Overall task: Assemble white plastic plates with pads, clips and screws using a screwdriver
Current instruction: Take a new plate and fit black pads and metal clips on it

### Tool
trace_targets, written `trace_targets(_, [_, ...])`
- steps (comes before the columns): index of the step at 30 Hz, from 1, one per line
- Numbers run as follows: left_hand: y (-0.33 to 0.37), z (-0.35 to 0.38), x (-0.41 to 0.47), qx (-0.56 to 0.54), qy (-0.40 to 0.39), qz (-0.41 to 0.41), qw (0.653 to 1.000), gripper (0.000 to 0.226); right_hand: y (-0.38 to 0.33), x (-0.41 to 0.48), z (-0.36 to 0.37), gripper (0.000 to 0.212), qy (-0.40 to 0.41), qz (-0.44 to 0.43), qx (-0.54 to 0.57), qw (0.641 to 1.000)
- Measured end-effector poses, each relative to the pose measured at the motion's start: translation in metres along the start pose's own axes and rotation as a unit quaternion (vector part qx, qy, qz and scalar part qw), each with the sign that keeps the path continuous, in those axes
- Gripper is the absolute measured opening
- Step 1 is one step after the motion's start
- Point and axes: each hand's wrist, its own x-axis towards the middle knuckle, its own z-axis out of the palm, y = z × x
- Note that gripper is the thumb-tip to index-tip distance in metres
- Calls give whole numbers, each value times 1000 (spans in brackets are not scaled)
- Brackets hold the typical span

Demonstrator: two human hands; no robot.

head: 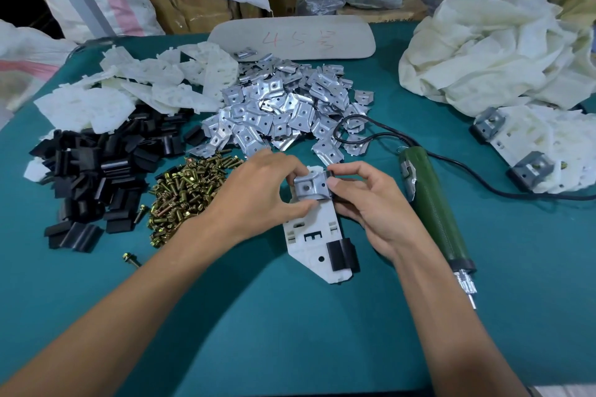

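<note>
Two hands meet at the centre of the frame over a white plate (314,230) that lies flat on the green table (290,332). The left hand (258,190) pinches a metal clip (310,187) from its left side between thumb and fingers. The right hand (371,206) pinches the same clip from the right, thumb on its edge, and the clip sits on the plate's upper end. A black pad (342,255) is fitted on the plate's lower right edge. Just right of the right hand lies the green screwdriver (432,203), untouched, its bit pointing toward the lower right. Left of the hands is a heap of brass screws (187,196). Beyond it, at upper left, are loose black pads (96,171), spare white plates (135,87) and a mound of clips (283,109). Finished plates (529,145) lie at the right edge.
</note>
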Motion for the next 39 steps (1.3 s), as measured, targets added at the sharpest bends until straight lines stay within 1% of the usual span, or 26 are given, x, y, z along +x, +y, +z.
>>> trace_targets(3, [-3, 8, -7, -39, 16, -11, 999, 37, 1, -1, 5, 19, 10, -12, -13, 1000])
trace_targets(5, [-1, 16, -14, -114, 39, -68, 990, 43, 2, -1, 7, 26, 38, -30, -6, 999])
trace_targets(6, [3, 21, -18, -172, 52, -114, 977, 49, 2, 0, 7, 27, 51, -40, 4, 998])
trace_targets(7, [8, 25, -20, -236, 61, -161, 956, 54, 1, 0, 7, 28, 59, -49, 14, 997])
trace_targets(9, [18, 34, -22, -365, 58, -228, 901, 57, 1, 1, 7, 27, 64, -65, 29, 995])
trace_targets(10, [20, 38, -22, -416, 52, -239, 876, 54, 1, 1, 8, 25, 64, -72, 37, 995])
trace_targets(11, [22, 40, -21, -453, 41, -237, 858, 51, 0, 1, 8, 23, 64, -76, 45, 994])
trace_targets(12, [24, 41, -21, -473, 28, -228, 850, 47, 0, 1, 8, 21, 66, -77, 51, 994])
trace_targets(14, [25, 40, -23, -476, 14, -213, 853, 46, 0, 1, 10, 20, 69, -76, 59, 993])
trace_targets(18, [24, 39, -24, -473, 19, -207, 856, 51, 1, -1, 11, 18, 63, -68, 58, 994])
trace_targets(23, [22, 38, -26, -466, 20, -185, 865, 50, 0, -3, 12, 18, 56, -62, 64, 994])
trace_targets(27, [21, 37, -26, -450, 18, -180, 874, 53, 0, -5, 12, 19, 43, -73, 65, 994])
trace_targets(29, [22, 37, -26, -450, 12, -177, 875, 50, 0, -6, 14, 17, 38, -80, 64, 994])
trace_targets(33, [23, 37, -26, -457, 14, -178, 871, 42, 1, -7, 18, 22, 27, -93, 84, 992])
trace_targets(36, [20, 40, -26, -459, 11, -188, 868, 42, 2, -7, 19, 25, 22, -102, 83, 991])
trace_targets(38, [20, 40, -26, -483, 10, -214, 849, 33, 2, -7, 19, 30, 13, -103, 78, 991])
trace_targets(39, [20, 38, -26, -500, 7, -231, 835, 32, 1, -7, 18, 32, 4, -101, 72, 992])
